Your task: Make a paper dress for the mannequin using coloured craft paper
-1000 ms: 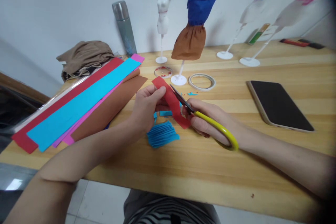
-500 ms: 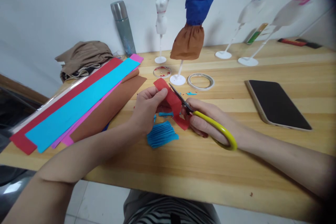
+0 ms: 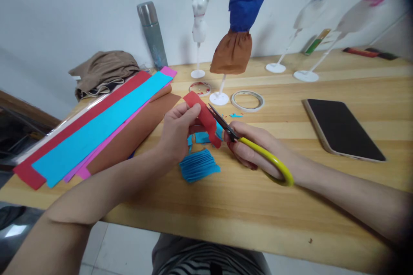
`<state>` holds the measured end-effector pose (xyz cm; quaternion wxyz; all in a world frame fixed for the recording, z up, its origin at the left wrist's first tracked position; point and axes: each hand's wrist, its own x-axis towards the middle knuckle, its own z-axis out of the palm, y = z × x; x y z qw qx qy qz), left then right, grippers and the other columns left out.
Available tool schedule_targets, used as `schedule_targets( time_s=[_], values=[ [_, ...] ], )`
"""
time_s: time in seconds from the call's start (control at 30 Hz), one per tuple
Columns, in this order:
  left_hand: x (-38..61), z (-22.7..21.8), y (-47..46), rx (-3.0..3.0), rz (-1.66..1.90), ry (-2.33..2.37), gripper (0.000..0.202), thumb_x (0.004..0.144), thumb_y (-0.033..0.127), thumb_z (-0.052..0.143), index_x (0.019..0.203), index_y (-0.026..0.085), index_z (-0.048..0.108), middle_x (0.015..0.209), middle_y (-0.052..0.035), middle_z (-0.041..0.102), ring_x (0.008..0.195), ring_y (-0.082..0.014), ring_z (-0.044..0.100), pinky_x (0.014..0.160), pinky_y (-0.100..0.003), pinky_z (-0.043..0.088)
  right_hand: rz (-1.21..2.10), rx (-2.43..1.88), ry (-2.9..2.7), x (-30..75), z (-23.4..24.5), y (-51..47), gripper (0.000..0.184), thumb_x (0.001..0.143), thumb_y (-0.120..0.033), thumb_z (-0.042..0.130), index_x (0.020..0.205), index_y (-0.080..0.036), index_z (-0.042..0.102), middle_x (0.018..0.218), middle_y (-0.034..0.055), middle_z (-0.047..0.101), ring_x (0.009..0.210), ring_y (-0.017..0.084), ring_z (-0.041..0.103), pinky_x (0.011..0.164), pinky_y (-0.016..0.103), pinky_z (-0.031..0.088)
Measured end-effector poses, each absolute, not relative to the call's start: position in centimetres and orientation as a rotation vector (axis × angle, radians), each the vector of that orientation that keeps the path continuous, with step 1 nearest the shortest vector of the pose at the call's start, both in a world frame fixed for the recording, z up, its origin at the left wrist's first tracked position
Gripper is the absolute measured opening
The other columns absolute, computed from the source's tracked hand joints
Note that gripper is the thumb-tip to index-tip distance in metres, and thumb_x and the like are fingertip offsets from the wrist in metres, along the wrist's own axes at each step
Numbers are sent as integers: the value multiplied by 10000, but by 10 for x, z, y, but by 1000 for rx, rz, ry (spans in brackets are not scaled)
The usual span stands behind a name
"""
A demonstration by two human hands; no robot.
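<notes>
My left hand (image 3: 179,131) pinches a red strip of crepe paper (image 3: 205,117) between thumb and fingers; its lower end is notched and curled. Yellow-handled scissors (image 3: 266,154) are gripped in my right hand (image 3: 251,142), their dark blades pointing up and left, beside the strip's right edge. Below the hands lies a pleated blue paper piece (image 3: 199,165) on the table. More blue paper (image 3: 202,138) lies partly hidden behind the red strip. Small blue scraps (image 3: 236,115) are scattered beyond the scissors.
A dress form in a blue top and brown skirt (image 3: 231,53) stands ahead, near a tape roll (image 3: 248,100). Bare white dress forms (image 3: 199,25) stand along the wall. Coloured paper sheets (image 3: 100,124) lie left, a phone (image 3: 343,129) right, a thermos (image 3: 152,36) behind.
My left hand has drawn the red strip slightly left and up, away from the blades. More of the blue paper behind it now shows. The scissors have barely moved.
</notes>
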<state>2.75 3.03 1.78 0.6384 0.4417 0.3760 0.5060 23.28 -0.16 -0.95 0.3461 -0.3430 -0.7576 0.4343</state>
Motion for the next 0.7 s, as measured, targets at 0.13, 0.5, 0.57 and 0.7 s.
schedule_targets(
  time_s=[0.13, 0.5, 0.57, 0.7],
  values=[
    [26, 15, 33, 998, 1150, 837, 242, 841, 382, 768, 781, 157, 700, 776, -59, 773, 727, -200, 748, 701, -306, 611, 1170, -882, -1953, 234, -11, -1, 347, 1012, -567, 497, 953, -226, 523, 717, -29, 487, 611, 140, 438, 552, 276, 364],
    [25, 14, 35, 980, 1113, 791, 253, 844, 388, 776, 762, 157, 713, 775, -63, 777, 719, -200, 747, 737, -325, 623, 1179, -830, -1962, 232, -10, -3, 332, 1012, -553, 504, 941, -229, 522, 676, -44, 473, 567, 126, 428, 521, 264, 354],
    [25, 13, 35, 999, 1113, 794, 269, 849, 393, 772, 738, 159, 702, 769, -61, 774, 713, -197, 743, 733, -321, 621, 1192, -859, -1936, 231, -8, -3, 335, 1011, -557, 507, 942, -229, 523, 666, -50, 467, 550, 120, 418, 507, 259, 343],
    [26, 12, 33, 1015, 1118, 802, 270, 850, 388, 772, 726, 159, 698, 757, -53, 767, 688, -178, 726, 718, -304, 613, 1237, -870, -1907, 231, -6, -6, 329, 1016, -545, 509, 948, -224, 521, 637, -63, 462, 505, 103, 390, 477, 250, 329]
  ],
)
